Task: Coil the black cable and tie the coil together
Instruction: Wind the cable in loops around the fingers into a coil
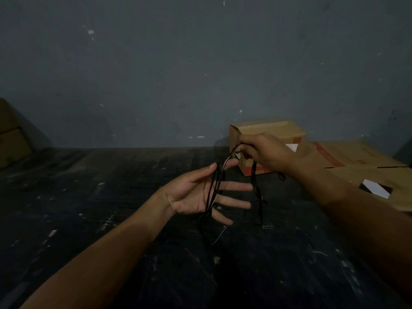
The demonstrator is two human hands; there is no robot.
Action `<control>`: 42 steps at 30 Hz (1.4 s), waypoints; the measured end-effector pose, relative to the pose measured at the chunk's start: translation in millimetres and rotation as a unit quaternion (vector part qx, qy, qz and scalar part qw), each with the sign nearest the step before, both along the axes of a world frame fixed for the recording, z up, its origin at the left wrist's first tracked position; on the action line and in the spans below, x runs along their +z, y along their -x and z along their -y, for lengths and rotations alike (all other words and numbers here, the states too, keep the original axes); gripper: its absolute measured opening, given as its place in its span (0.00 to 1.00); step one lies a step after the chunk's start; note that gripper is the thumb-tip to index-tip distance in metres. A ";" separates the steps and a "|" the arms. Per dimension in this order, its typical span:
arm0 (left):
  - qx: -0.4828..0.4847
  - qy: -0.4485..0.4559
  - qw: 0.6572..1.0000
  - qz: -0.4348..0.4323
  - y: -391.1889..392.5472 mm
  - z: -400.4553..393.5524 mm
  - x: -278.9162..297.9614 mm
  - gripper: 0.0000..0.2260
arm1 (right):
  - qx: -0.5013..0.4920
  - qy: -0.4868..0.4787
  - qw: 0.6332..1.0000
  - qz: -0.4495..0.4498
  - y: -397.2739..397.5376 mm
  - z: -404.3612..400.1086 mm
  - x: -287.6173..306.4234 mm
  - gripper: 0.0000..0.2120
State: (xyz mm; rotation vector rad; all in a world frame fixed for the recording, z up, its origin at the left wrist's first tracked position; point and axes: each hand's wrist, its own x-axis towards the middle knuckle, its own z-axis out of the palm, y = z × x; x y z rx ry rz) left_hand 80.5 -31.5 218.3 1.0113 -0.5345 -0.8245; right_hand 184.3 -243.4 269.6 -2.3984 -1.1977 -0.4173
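Note:
The thin black cable [213, 188] hangs in several loops across the palm of my left hand [200, 195], which is held palm up with fingers spread and the thumb resting against the strands. My right hand [263, 152] is raised a little higher and to the right, pinching the top of a cable strand between thumb and fingers. From that pinch a loose length drops down to about the floor [256, 197]. More cable trails below my left hand, hard to follow against the dark floor.
A cardboard box [267, 130] stands against the grey wall behind my right hand. Flattened cardboard [367, 163] with a small white box [376, 189] on it lies at the right. Another carton [11, 134] sits at the far left. The floor is dark and scuffed.

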 end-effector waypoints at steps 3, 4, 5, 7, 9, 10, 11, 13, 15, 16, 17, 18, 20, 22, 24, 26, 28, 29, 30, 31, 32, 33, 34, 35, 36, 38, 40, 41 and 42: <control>-0.009 0.032 0.999 0.016 2.1 12.3 4.6 0.19 | 0.042 -0.034 0.990 -0.130 10.0 -7.6 -27.6 0.07; -0.007 0.046 0.999 0.023 2.4 15.8 5.4 0.19 | 0.057 -0.075 0.975 -0.200 17.2 -10.4 -35.3 0.08; 0.000 0.065 0.997 0.031 2.5 18.3 6.4 0.19 | 0.061 -0.094 0.966 -0.233 24.2 -13.1 -43.5 0.10; 0.019 0.104 0.993 0.046 1.6 19.7 10.7 0.19 | 0.060 -0.090 0.970 -0.219 30.5 -18.9 -64.0 0.13; 0.042 0.128 0.990 0.051 -1.1 16.7 18.0 0.19 | 0.060 -0.030 0.980 -0.186 35.7 -25.8 -86.3 0.13; 0.058 0.132 0.988 0.052 -2.8 14.5 21.6 0.19 | 0.059 -0.008 0.981 -0.184 39.0 -28.3 -94.5 0.12; 0.078 0.132 0.987 0.054 -4.6 12.1 24.9 0.19 | 0.058 -0.001 0.979 -0.195 43.3 -31.2 -99.3 0.12; 0.120 0.122 0.983 0.058 -8.9 8.0 29.6 0.19 | 0.057 -0.017 0.973 -0.223 50.2 -36.9 -103.8 0.12; 0.163 0.114 0.978 0.061 -13.8 4.5 31.3 0.19 | 0.064 -0.029 0.964 -0.257 53.4 -41.1 -104.0 0.10; 0.185 0.114 0.974 0.058 -16.6 2.7 31.5 0.19 | 0.068 -0.030 0.960 -0.270 54.8 -43.2 -103.7 0.09; 0.207 0.117 0.970 0.055 -19.5 0.4 31.5 0.19 | 0.076 -0.028 0.956 -0.282 57.0 -44.7 -103.1 0.08; 0.228 0.124 0.964 0.052 -22.8 -2.4 31.6 0.19 | 0.083 -0.026 0.951 -0.295 58.8 -45.8 -103.3 0.07; 0.275 0.139 0.950 0.050 -29.4 -9.1 32.2 0.18 | 0.097 -0.012 0.944 -0.316 64.8 -46.5 -103.9 0.09; 0.321 0.140 0.936 0.048 -36.3 -17.5 32.7 0.18 | 0.103 0.000 0.940 -0.325 70.9 -45.2 -104.6 0.10; 0.359 0.122 0.924 0.048 -42.3 -27.0 31.1 0.17 | 0.097 0.000 0.942 -0.322 74.5 -42.9 -102.0 0.10; 0.388 0.093 0.915 0.051 -46.2 -36.8 26.4 0.16 | 0.090 0.002 0.949 -0.301 75.2 -39.4 -94.4 0.10; 0.410 0.063 0.909 0.048 -47.4 -45.3 18.1 0.16 | 0.084 0.010 0.961 -0.265 72.5 -35.0 -84.9 0.09; 0.417 0.049 0.906 0.042 -47.4 -48.5 13.1 0.16 | 0.080 0.013 0.965 -0.250 70.3 -32.4 -79.7 0.09; 0.422 0.030 0.905 0.036 -47.6 -50.5 7.8 0.15 | 0.075 0.015 0.968 -0.240 67.6 -29.9 -75.0 0.09; 0.422 0.002 0.906 0.034 -47.4 -51.1 2.3 0.14 | 0.069 0.024 0.971 -0.228 65.1 -27.4 -70.4 0.10; 0.417 -0.033 0.908 0.035 -47.1 -50.6 -3.1 0.14 | 0.061 0.042 0.975 -0.208 62.4 -25.5 -65.2 0.10; 0.408 -0.069 0.910 0.037 -46.6 -49.1 -8.5 0.14 | 0.052 0.067 0.981 -0.172 60.0 -24.0 -60.1 0.10; 0.398 -0.102 0.910 0.045 -46.0 -47.1 -14.3 0.14 | 0.044 0.089 0.987 -0.129 57.5 -23.0 -54.9 0.10; 0.387 -0.133 0.911 0.059 -45.6 -44.9 -20.0 0.14 | 0.036 0.104 0.990 -0.088 55.0 -21.7 -49.7 0.10; 0.372 -0.164 0.911 0.072 -44.2 -43.4 -24.5 0.13 | 0.028 0.111 0.992 -0.054 52.3 -19.8 -43.8 0.10; 0.341 -0.235 0.907 0.072 -40.6 -41.8 -33.4 0.13 | 0.006 0.122 0.992 0.006 45.8 -14.3 -31.0 0.09; 0.313 -0.298 0.901 0.045 -36.7 -44.4 -41.7 0.13 | -0.013 0.128 0.990 0.058 39.5 -7.6 -19.7 0.08; 0.299 -0.324 0.897 0.032 -34.9 -44.5 -44.6 0.14 | -0.016 0.125 0.989 0.080 36.7 -4.2 -14.6 0.07; 0.283 -0.345 0.895 0.024 -31.9 -43.3 -45.3 0.15 | -0.017 0.125 0.987 0.097 33.7 -1.6 -10.6 0.06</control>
